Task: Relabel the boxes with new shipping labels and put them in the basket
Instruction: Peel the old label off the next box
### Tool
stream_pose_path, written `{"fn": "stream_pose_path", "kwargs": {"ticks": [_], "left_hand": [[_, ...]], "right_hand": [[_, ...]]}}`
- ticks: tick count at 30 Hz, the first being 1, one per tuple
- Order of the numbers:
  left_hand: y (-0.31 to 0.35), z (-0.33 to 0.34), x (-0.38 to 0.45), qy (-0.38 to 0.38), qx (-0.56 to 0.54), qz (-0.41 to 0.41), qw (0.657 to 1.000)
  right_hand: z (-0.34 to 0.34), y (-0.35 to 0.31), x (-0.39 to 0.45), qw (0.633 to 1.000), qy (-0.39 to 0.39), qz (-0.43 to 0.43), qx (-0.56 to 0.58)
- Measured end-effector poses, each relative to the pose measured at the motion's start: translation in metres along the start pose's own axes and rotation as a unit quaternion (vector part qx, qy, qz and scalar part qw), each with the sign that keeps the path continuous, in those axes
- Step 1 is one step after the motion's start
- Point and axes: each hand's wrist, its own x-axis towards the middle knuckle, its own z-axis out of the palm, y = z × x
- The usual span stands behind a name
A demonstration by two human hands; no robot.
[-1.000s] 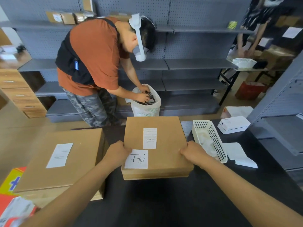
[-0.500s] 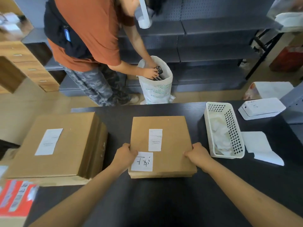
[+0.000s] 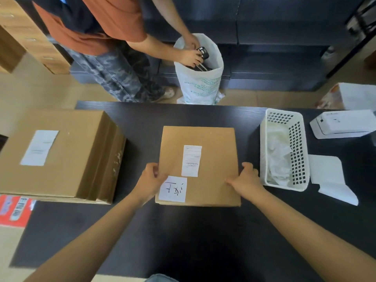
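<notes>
Head view: a flat cardboard box (image 3: pixel 198 165) lies on the dark table (image 3: pixel 183 241) at the centre, its slightly longer side running from 6 to 12 o'clock. A printed shipping label (image 3: pixel 191 160) sits upright along that same axis near the middle of the lid, and a handwritten note (image 3: pixel 173 188) lies at the box's 7 o'clock corner. The left hand (image 3: pixel 149 183) grips the box's left edge, fingers curled round it, thumb on top beside the note. The right hand (image 3: pixel 245 178) grips the right edge in the same way. At 3 o'clock, just beside the box, stands a white basket (image 3: pixel 284 149) holding crumpled paper, long axis also 6 to 12. A white label printer (image 3: pixel 343 126) lies at 2 o'clock. A larger box (image 3: pixel 61 153) with its own label rests at 9 o'clock. Across the table at 12 o'clock, another person reaches into a white bag (image 3: pixel 200 82).
</notes>
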Motion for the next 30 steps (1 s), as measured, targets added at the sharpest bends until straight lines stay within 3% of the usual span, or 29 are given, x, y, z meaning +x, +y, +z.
{"fn": "stream_pose_path", "kwargs": {"ticks": [1, 3, 5, 7, 11, 16, 19, 27, 30], "left_hand": [[-0.001, -0.001, 0.001, -0.005, -0.004, -0.003, 1.0], [-0.002, -0.001, 0.001, -0.016, -0.014, -0.006, 1.0], [0.0, 0.0, -0.001, -0.032, -0.035, -0.011, 0.999], [0.002, 0.002, -0.005, -0.048, -0.069, -0.022, 0.996], [0.003, 0.006, -0.012, -0.055, -0.066, -0.018, 0.996], [-0.005, 0.006, -0.013, -0.082, -0.068, -0.035, 0.994], [-0.007, 0.005, -0.015, -0.09, -0.068, -0.033, 0.993], [-0.004, 0.003, -0.013, -0.106, -0.064, -0.037, 0.992], [-0.001, 0.002, -0.011, -0.107, -0.068, -0.032, 0.991]], "right_hand": [[0.001, -0.002, -0.002, 0.995, 0.048, -0.058, -0.063], [0.007, -0.009, -0.006, 0.951, 0.125, -0.241, -0.149], [0.014, -0.023, -0.006, 0.901, 0.086, -0.383, -0.187], [0.026, -0.033, -0.003, 0.854, 0.031, -0.455, -0.252], [0.039, -0.042, 0.01, 0.794, 0.003, -0.493, -0.356], [0.035, -0.043, 0.013, 0.703, 0.052, -0.594, -0.388], [0.032, -0.041, 0.016, 0.673, 0.049, -0.618, -0.403], [0.04, -0.047, 0.025, 0.637, 0.093, -0.663, -0.383], [0.043, -0.054, 0.024, 0.678, 0.115, -0.653, -0.317]]}}
